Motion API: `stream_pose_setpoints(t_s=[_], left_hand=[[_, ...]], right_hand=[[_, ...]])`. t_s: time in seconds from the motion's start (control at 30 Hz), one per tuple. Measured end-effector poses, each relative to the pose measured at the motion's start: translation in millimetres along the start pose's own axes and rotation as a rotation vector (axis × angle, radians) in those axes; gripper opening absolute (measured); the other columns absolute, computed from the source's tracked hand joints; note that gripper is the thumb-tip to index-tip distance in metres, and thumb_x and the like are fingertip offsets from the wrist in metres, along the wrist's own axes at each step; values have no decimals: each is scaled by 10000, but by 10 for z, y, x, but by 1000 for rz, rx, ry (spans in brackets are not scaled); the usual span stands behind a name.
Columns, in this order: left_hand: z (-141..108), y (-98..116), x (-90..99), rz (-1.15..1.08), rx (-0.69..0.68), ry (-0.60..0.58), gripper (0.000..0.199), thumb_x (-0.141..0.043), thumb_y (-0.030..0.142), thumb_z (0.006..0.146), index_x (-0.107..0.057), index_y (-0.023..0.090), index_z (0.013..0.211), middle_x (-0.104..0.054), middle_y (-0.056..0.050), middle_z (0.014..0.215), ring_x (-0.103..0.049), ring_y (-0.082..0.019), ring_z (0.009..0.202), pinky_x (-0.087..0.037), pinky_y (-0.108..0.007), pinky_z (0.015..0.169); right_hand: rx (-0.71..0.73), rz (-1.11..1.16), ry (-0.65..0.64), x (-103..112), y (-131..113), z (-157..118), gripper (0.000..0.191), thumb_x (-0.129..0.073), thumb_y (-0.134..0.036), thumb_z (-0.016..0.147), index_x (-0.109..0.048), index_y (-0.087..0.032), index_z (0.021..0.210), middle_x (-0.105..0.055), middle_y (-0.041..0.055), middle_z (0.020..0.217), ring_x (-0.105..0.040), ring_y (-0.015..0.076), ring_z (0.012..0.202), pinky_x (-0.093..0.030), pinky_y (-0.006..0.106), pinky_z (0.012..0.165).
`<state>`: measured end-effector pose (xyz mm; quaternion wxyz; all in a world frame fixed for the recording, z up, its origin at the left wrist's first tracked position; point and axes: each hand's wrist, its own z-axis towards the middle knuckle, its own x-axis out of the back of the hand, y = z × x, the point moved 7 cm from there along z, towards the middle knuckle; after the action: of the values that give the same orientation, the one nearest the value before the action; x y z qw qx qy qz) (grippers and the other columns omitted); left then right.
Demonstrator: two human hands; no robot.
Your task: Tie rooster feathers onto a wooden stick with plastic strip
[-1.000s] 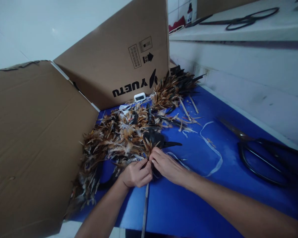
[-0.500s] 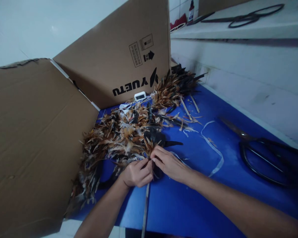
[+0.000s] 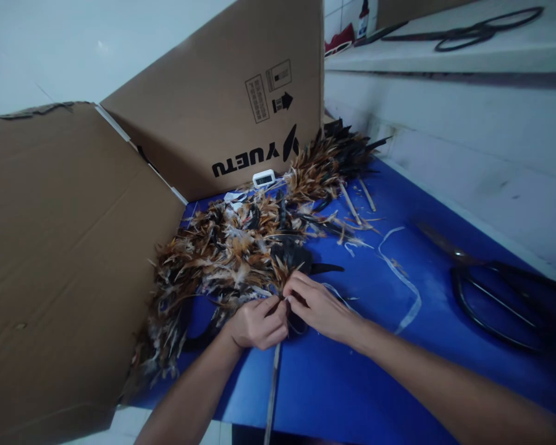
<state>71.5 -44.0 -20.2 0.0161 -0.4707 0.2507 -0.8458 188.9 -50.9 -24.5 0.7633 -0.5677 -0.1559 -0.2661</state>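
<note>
My left hand (image 3: 261, 324) is closed around the upper end of a thin stick (image 3: 273, 389), which runs down past the table's front edge. Brown and black feathers (image 3: 282, 272) fan out just above my fingers. My right hand (image 3: 315, 309) meets the left at the feathers' base, thumb and forefinger pinched together; what they grip is hidden. A thin pale strand (image 3: 338, 292) lies beside the right hand. Behind both hands spreads a heap of loose brown, white and black feathers (image 3: 231, 247).
Large black-handled scissors (image 3: 479, 266) lie at right, near a translucent plastic strip (image 3: 410, 290). A dense feather bundle (image 3: 324, 164) with sticks and a small white digital device (image 3: 264, 178) are at the back. Cardboard panels (image 3: 204, 105) stand left and behind. More scissors (image 3: 482, 31) rest on a ledge.
The view has shifted slightly. Both hands stay together at the feathers' base, with only a tiny shift of the right fingers.
</note>
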Motion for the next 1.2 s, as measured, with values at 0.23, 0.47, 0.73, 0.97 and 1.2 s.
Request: stream_pose_setpoints(t_s=[0.23, 0.47, 0.73, 0.97, 1.2], left_hand=[[7, 1, 19, -3, -1, 30, 73, -567, 207, 755, -584, 136, 760, -650, -86, 935, -612, -263, 915, -476, -272, 561], [20, -22, 28, -14, 19, 11, 88, -513, 183, 800, -583, 137, 772, -660, -84, 935, -619, -218, 905, -487, -266, 595], [-40, -99, 7, -199, 129, 38, 26, -541, 124, 785, -562, 121, 770, -668, -88, 944, -603, -203, 963, -510, -281, 661], [-117, -379, -44, -549, 531, 164, 142, -504, 25, 761, -556, 156, 779, -659, -39, 818, -607, -97, 770, -496, -228, 699], [-155, -442, -76, -642, 661, 191, 145, -482, 50, 775, -554, 167, 726, -654, -32, 762, -599, -97, 706, -468, -220, 653]], right_hand=[[47, 21, -49, 5, -38, -7, 216, -417, -83, 819, -580, -201, 897, -508, 15, 864, -501, 120, 779, -406, 247, 711], [23, -11, -12, 14, -56, -7, 183, -413, -104, 836, -530, -190, 724, -500, 13, 793, -490, 122, 733, -407, 257, 682], [-37, -115, 34, 25, 24, -57, 165, -411, -91, 790, -505, -195, 703, -492, 11, 784, -488, 118, 666, -383, 249, 617], [-99, -158, -3, 14, 57, -96, 143, -437, -83, 732, -482, -197, 658, -474, 6, 814, -477, 112, 642, -364, 249, 593], [-142, -170, -13, 0, 54, -96, 159, -443, -62, 675, -444, -198, 594, -471, 4, 758, -467, 114, 625, -345, 247, 556]])
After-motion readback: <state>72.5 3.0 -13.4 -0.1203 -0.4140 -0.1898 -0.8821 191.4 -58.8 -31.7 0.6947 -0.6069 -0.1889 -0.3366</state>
